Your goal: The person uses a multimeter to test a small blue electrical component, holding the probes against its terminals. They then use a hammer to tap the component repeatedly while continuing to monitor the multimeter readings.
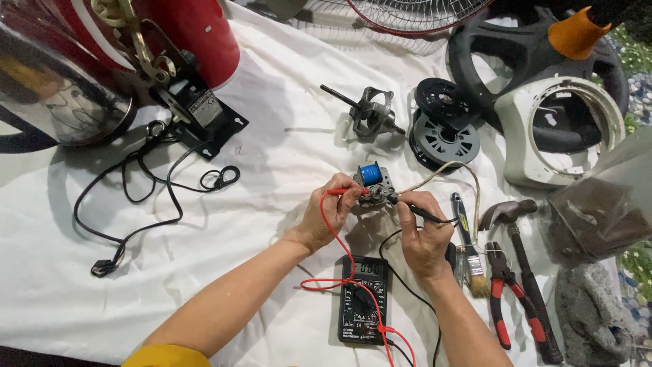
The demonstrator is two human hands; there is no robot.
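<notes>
White cloth covers the surface (285, 156). On it, near the middle, sits a small metal motor with a blue wire coil (373, 183). The left hand (327, 212) is closed around a thin red test probe (341, 192) and the right hand (422, 234) is closed around a thin black test probe (424, 211); both tips touch the motor. Just below the hands lies a black digital multimeter (363, 299), with the red and black leads running to it. At the right lie red-handled pliers (502, 299) and a hammer (519, 261).

open cloth left of hands, multimeter (364, 299) below, pliers (504, 299) crowding right
</notes>
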